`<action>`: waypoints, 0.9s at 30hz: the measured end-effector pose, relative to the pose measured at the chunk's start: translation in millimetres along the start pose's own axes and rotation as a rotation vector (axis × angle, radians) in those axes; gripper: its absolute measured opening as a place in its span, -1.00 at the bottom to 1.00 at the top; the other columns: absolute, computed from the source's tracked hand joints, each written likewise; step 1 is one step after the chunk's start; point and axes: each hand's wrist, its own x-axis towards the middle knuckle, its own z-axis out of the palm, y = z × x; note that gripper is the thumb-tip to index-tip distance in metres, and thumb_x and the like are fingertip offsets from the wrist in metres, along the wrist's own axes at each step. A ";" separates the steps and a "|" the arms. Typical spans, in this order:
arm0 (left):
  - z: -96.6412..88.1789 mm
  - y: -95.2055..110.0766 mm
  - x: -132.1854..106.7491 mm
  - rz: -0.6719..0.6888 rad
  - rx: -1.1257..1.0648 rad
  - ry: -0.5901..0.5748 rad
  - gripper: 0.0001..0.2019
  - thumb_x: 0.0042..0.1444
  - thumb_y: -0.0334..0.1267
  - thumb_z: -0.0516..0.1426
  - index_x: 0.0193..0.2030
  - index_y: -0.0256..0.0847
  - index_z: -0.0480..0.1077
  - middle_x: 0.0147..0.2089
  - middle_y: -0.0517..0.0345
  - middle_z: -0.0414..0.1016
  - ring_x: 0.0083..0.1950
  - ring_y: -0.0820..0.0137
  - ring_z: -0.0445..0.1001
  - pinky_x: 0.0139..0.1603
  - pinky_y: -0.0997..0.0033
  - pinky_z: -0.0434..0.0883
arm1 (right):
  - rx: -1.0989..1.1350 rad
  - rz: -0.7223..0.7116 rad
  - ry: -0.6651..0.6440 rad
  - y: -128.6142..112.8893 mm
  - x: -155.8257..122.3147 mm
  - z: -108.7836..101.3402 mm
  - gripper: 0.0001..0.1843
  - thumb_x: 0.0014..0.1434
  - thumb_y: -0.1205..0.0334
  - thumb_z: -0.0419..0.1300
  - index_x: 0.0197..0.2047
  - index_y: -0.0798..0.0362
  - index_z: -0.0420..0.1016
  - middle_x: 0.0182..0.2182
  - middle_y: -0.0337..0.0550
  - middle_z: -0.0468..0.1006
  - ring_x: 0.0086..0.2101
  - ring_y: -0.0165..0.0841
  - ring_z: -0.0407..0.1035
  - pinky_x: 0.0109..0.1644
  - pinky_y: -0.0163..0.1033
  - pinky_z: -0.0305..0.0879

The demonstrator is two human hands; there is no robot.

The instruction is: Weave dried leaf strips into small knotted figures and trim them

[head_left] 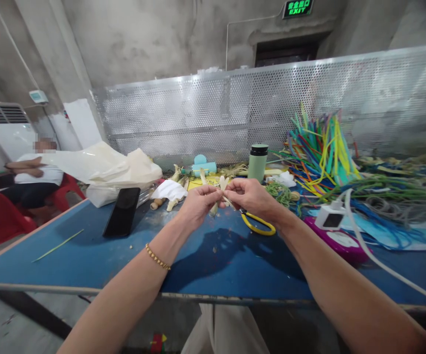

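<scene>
My left hand (198,202) and my right hand (250,196) meet above the blue table (87,255), both pinching a small bundle of pale dried leaf strips (222,186) that sticks up between the fingers. A gold bead bracelet (157,257) circles my left wrist. Yellow-handled scissors (259,225) lie on the table just under my right hand.
A black phone (122,211) lies left of my hands. A green flask (258,162), a pile of coloured strips (321,147), a white charger with cable (331,215) and a cream plastic bag (106,169) stand behind. A seated person (36,172) is at far left.
</scene>
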 end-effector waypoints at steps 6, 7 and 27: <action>2.4 0.0 -1.2 0.050 0.064 0.013 -0.92 -0.04 -0.39 0.27 -0.42 -0.36 0.48 -0.53 0.14 0.46 -0.51 0.52 0.42 -0.37 0.48 0.32 | 0.009 -0.055 0.046 -1.9 0.0 -2.8 -0.73 0.07 0.05 0.24 -0.42 0.09 0.38 -0.60 -0.26 0.41 -0.60 -0.46 0.27 -0.54 -0.34 0.16; 2.8 -0.7 -1.4 0.057 0.076 0.008 -0.92 -0.04 -0.39 0.28 -0.42 -0.36 0.48 -0.53 0.14 0.46 -0.51 0.52 0.41 -0.36 0.47 0.32 | 0.007 -0.068 0.052 -1.8 0.3 -3.1 -0.72 0.06 0.04 0.25 -0.42 0.09 0.38 -0.59 -0.26 0.41 -0.59 -0.46 0.28 -0.52 -0.33 0.17; 3.6 -0.7 -2.8 -0.002 0.031 -0.051 -0.89 -0.02 -0.36 0.27 -0.39 -0.38 0.46 -0.48 0.09 0.49 -0.50 0.52 0.41 -0.40 0.50 0.31 | -0.274 -0.149 0.086 3.3 2.9 -0.4 -0.74 0.19 0.12 0.08 -0.48 0.06 0.29 -0.62 -0.25 0.36 -0.54 -0.43 0.18 -0.44 -0.29 0.07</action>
